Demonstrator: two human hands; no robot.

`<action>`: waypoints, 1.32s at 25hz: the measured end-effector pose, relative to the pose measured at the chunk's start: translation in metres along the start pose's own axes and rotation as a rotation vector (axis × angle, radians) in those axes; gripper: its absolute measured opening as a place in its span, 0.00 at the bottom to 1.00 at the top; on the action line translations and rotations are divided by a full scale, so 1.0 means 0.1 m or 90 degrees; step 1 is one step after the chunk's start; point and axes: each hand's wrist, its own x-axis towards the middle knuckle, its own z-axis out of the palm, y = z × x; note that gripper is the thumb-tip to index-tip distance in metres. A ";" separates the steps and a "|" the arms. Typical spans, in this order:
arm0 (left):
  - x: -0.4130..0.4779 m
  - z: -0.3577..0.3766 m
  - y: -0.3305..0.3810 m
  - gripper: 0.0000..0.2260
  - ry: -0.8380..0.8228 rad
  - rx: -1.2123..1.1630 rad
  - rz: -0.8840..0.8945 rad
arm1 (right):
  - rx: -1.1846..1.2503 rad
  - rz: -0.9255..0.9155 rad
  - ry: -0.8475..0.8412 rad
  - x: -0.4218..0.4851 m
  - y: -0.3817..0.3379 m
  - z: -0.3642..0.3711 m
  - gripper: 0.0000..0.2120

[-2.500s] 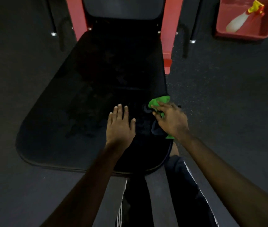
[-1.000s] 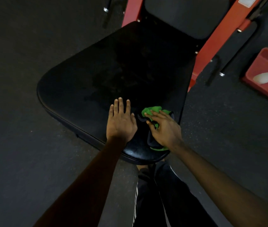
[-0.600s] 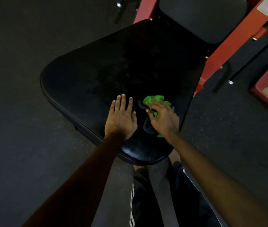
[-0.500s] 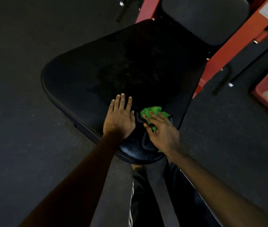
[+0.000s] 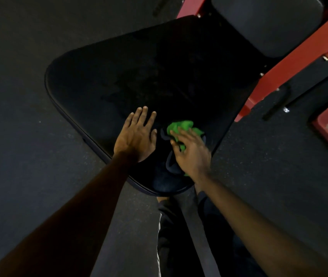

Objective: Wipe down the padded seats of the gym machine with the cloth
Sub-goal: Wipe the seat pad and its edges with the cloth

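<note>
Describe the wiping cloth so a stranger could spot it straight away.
Start at the wide black padded seat beside the red metal frame. At its near right corner the right hand presses a crumpled cloth, next to the flat left hand. It is the only bright green thing in view.

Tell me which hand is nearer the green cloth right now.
Right. The right hand presses down on the green cloth, fingers spread over it; the left hand lies flat on the seat just to the cloth's left.
</note>
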 end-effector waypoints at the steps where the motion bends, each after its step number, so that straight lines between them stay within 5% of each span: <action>1: 0.00 -0.01 0.00 0.28 0.002 -0.004 0.001 | -0.006 -0.020 -0.010 -0.19 0.03 -0.04 0.18; 11: 0.00 0.05 0.00 0.27 0.024 -0.021 0.007 | 0.012 0.029 0.042 0.62 0.01 0.11 0.16; 16: -0.09 -0.01 0.03 0.24 0.079 -0.083 0.045 | 0.017 -0.015 0.032 -0.09 0.19 0.01 0.17; 20: -0.35 0.09 0.40 0.24 0.021 -0.113 0.007 | 0.008 -0.044 0.042 -0.21 0.48 -0.02 0.16; 28: -0.42 0.22 0.51 0.26 0.051 -0.054 -0.018 | 0.005 0.136 0.109 0.13 0.40 -0.12 0.17; 33: -0.43 0.19 0.51 0.26 0.051 -0.066 -0.020 | 0.040 0.014 0.086 -0.75 0.28 -0.03 0.16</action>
